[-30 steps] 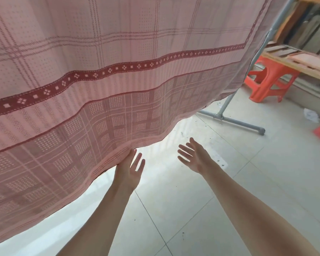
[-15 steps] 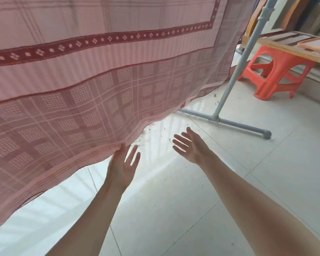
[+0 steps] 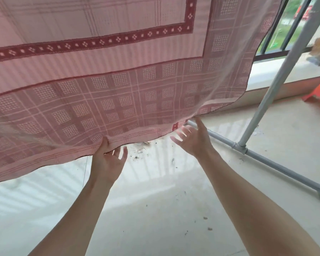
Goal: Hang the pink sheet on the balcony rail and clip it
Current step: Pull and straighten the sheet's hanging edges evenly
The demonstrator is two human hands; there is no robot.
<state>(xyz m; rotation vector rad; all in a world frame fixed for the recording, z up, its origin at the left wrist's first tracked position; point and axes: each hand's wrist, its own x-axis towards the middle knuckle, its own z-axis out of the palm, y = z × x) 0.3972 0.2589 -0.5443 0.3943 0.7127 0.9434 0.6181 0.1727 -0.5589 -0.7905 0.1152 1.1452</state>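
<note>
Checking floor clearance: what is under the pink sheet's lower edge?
Under the pink sheet: pale tiled floor with debris specks and a grey rack base pipe. Both hands reach its hem. Whatever is behind is covered.

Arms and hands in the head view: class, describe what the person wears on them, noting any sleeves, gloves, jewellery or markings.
Both forearms are bare up to the bottom edge of the picture, with no sleeves showing. The left hand and the right hand wear no gloves, and no rings, watch, bracelets or markings are visible.
</note>
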